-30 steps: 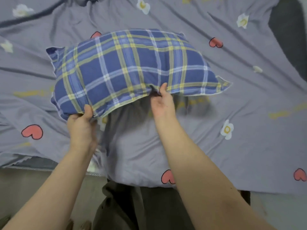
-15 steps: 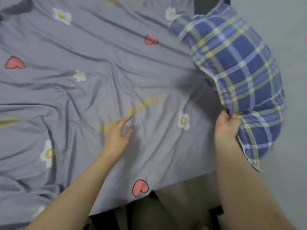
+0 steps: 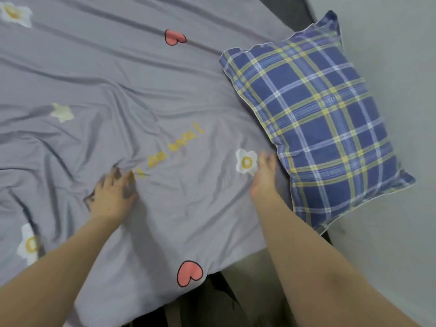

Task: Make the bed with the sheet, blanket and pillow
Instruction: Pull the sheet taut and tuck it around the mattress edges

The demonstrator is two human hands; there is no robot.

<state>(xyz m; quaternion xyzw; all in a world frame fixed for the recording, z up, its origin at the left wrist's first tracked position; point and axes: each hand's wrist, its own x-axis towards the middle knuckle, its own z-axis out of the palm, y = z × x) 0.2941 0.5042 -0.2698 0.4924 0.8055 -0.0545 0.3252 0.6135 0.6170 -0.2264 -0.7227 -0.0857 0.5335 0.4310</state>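
A blue plaid pillow (image 3: 316, 123) lies at the right end of the bed, its near corner hanging past the edge. A wrinkled grey blanket (image 3: 132, 86) printed with hearts and flowers covers the bed. My left hand (image 3: 113, 192) rests flat on the blanket with fingers spread, blurred. My right hand (image 3: 265, 175) lies on the blanket just left of the pillow, fingers straight, holding nothing.
A pale wall (image 3: 396, 67) runs along the right side, close to the pillow. A dark strip of mattress (image 3: 292, 13) shows at the top right. The blanket's near edge hangs over the bed side, with dark clothing (image 3: 207, 305) below it.
My right hand has let go of the pillow, which now lies flat at the right end. My left hand has come down flat on the blanket.
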